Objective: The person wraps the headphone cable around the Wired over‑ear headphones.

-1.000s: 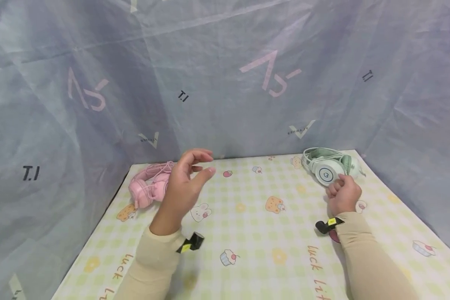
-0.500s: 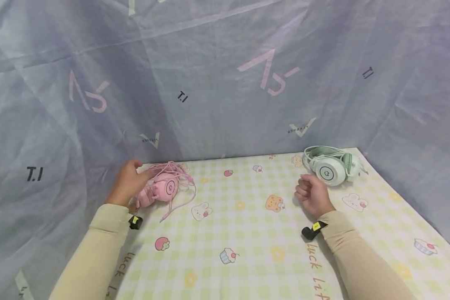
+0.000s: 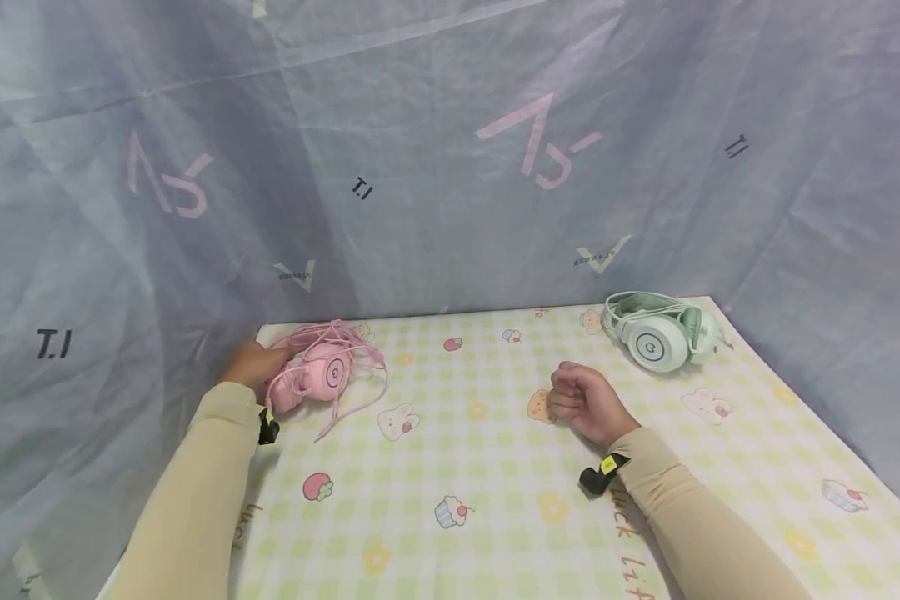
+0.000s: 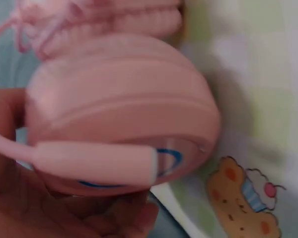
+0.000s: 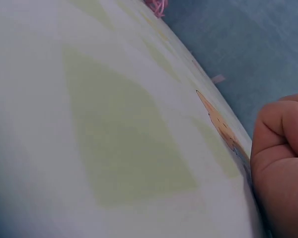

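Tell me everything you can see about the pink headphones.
The pink headphones look like smooth plastic, with rounded ear cups and a dark circular emblem on one outer face. A thin pink cord is bundled over them, one loop trailing out toward the near side. They are at the far left corner of the checkered cloth, tilted. The left hand holds one ear cup; whether they are lifted at all is hard to tell.

My left hand grips the pink headphones near the table's far left corner; their pink cord lies looped over them. Pale green-and-white headphones rest beyond my curled right hand, wrapped in cord.
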The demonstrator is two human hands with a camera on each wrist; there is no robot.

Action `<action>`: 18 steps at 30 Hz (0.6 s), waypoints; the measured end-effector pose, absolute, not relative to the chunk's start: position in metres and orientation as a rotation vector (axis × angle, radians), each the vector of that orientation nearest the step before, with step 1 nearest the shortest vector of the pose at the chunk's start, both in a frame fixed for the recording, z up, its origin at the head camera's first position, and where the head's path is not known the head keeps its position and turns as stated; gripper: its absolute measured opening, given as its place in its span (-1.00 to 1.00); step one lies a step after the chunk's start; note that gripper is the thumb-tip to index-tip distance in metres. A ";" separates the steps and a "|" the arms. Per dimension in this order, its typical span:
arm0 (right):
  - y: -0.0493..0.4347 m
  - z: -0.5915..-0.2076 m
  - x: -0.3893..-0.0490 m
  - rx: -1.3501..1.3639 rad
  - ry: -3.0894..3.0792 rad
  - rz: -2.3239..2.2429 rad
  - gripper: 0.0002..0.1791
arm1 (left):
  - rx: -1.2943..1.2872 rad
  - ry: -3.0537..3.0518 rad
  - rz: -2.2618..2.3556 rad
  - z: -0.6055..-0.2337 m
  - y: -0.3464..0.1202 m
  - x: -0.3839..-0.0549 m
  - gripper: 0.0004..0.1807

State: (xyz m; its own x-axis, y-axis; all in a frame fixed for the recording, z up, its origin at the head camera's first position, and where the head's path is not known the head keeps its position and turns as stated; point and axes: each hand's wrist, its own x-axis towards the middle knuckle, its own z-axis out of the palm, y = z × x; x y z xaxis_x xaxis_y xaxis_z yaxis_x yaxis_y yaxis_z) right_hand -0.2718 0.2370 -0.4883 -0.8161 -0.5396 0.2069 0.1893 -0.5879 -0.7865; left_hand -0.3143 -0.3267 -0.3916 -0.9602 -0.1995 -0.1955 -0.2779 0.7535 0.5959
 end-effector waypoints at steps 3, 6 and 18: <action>0.236 -0.490 -0.272 -0.573 1.127 -2.389 -0.57 | -0.422 2.750 1.046 -0.397 -0.337 -0.313 0.14; 0.235 -0.489 -0.271 -0.554 1.140 -2.393 -0.57 | -0.449 2.665 1.056 -0.400 -0.344 -0.314 0.23; 0.238 -0.490 -0.273 -0.539 1.126 -2.414 -0.58 | -0.689 2.433 1.541 -0.414 -0.333 -0.310 -0.31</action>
State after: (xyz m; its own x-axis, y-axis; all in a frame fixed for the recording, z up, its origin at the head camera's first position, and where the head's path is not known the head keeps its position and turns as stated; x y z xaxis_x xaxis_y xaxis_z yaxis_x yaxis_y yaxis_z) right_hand -0.2730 0.2378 -0.4903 -0.8361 -0.5227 0.1664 0.2085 -0.5834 -0.7849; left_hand -0.3099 -0.3334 -0.4145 -0.8764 -0.2855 -0.3879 -0.4727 0.3555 0.8063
